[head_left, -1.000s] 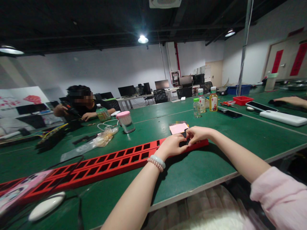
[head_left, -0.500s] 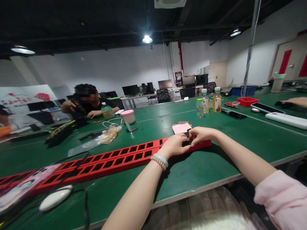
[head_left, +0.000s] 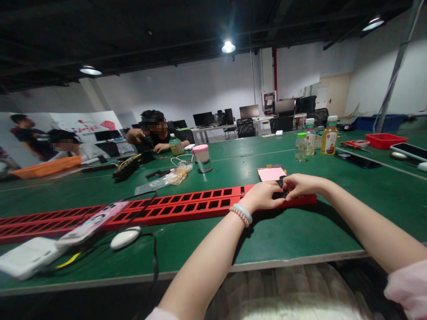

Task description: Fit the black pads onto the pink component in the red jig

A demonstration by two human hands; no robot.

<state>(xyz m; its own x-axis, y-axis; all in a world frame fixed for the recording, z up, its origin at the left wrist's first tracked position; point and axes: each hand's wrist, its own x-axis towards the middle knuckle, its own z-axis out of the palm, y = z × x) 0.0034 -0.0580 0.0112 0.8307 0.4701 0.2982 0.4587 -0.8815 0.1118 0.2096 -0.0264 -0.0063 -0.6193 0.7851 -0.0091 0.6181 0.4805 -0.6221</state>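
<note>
Both hands meet over a small black part (head_left: 279,192), mostly hidden by curled fingers, so what it is stays unclear; left hand (head_left: 263,196) and right hand (head_left: 302,186) pinch it at the right end of a long red slotted rail (head_left: 187,205), which lies left-to-right along the green tabletop (head_left: 300,231), its far left end cut off.

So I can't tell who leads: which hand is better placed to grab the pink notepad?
Probably the right hand: it lies just below the pink notepad; the left hand sits farther back.
</note>
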